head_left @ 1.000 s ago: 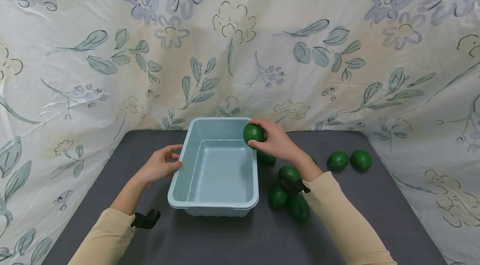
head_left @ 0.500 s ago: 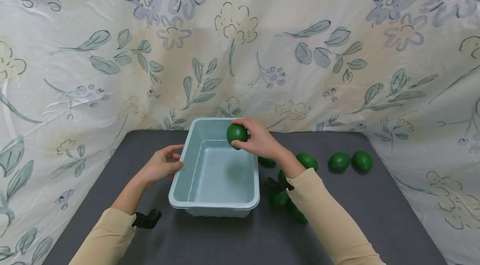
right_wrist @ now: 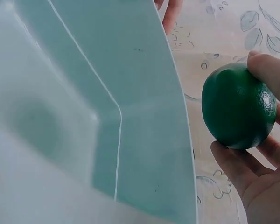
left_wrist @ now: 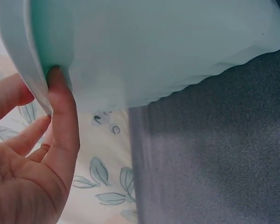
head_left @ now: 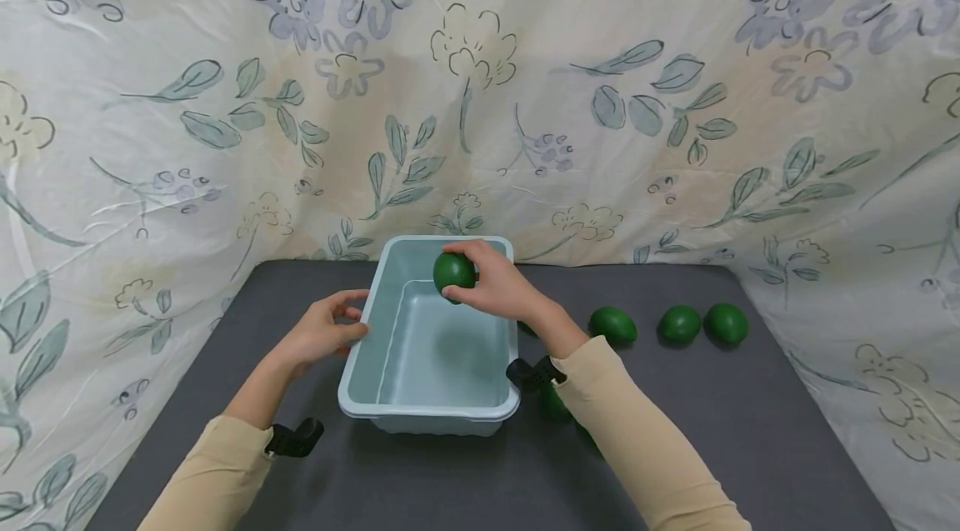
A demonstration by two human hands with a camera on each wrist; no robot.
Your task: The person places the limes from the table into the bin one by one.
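A pale blue plastic basin [head_left: 427, 412] stands on the dark table. My left hand [head_left: 322, 333] holds its left rim; in the left wrist view the thumb and fingers pinch the basin wall [left_wrist: 154, 42] from both sides. Above the far part of the basin, my right hand [head_left: 498, 283] grips a glossy, egg-shaped dark green fruit [head_left: 453, 273] between thumb and fingers. The right wrist view shows this green fruit [right_wrist: 238, 105] smooth and held clear of the basin wall [right_wrist: 154, 154]. Nothing lies on the visible basin floor.
Right of the basin lies a loose green fruit [head_left: 613, 325], with two more green fruits [head_left: 679, 324] side by side further right. Others, such as one green fruit [head_left: 555, 403], are partly hidden by the right forearm. A floral cloth [head_left: 480, 97] hangs behind the table [head_left: 420, 481].
My right hand has carried the green fruit leftward from the basin's right rim to over its inside. The left hand has kept its hold on the left rim.
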